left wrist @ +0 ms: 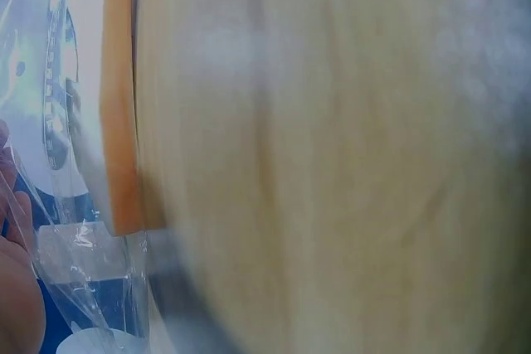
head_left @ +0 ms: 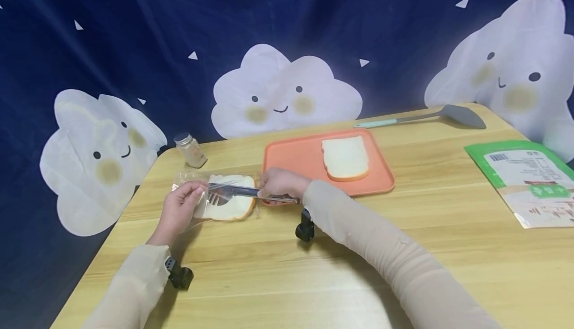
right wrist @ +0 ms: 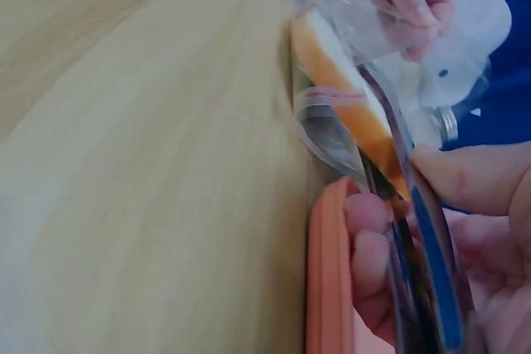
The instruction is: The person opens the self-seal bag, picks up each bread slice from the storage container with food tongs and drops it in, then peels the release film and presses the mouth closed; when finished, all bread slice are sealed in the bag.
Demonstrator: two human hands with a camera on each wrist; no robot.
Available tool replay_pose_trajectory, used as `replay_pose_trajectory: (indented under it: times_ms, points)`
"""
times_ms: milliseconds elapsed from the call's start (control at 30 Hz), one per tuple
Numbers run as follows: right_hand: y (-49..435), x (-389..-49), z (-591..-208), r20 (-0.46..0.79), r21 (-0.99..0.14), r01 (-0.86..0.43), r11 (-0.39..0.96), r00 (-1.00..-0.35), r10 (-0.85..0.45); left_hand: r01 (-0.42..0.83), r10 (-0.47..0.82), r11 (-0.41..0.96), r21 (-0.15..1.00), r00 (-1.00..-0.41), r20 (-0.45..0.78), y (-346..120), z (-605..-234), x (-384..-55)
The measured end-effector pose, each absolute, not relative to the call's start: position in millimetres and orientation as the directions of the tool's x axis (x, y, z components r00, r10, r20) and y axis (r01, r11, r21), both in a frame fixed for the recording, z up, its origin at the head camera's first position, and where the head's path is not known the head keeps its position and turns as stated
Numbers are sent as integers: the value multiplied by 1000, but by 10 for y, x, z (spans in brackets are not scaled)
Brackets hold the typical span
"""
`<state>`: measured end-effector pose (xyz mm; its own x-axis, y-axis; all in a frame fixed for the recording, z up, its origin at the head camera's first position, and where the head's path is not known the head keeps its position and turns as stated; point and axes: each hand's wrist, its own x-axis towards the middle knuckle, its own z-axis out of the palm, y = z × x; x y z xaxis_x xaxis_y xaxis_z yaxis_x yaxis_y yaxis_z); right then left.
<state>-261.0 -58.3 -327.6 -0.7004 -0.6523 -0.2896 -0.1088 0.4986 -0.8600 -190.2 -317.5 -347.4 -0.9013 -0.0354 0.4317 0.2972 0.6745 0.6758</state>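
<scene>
In the head view my right hand (head_left: pixel 283 182) grips a pair of metal tongs (head_left: pixel 245 192) by the arms. The jaws of the tongs reach left over and under a slice of bread (head_left: pixel 228 210), whose left part lies within a clear plastic bag (head_left: pixel 183 176). My left hand (head_left: pixel 180 207) pinches the bag's film with thumb and fingers at the slice's left side. The right wrist view shows the bread's brown crust (right wrist: pixel 365 126) between the tong arms, close to the bag's opening. In the left wrist view, film covers the slice's edge (left wrist: pixel 123 138).
An orange tray (head_left: pixel 291 152) with another bread slice (head_left: pixel 346 157) on it lies just behind my right hand. A small jar (head_left: pixel 192 151) stands at the back left. A spatula (head_left: pixel 462 115) lies along the back edge, and a green-and-white package (head_left: pixel 524 182) on the right.
</scene>
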Motion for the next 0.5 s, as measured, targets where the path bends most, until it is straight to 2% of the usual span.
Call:
replay_pose_trajectory:
  times_ms: [267, 500]
  points:
    - [-496, -2662, -3274, -320, -839, -91, 536, -715, -622, 286, -54, 669, 686, -902, 429, -3160, -3484, -1894]
    - [-473, -2648, -3270, -314, -800, -135, 584, -736, -600, 270, -55, 674, 688, -910, 411, -3142, -3462, -1905]
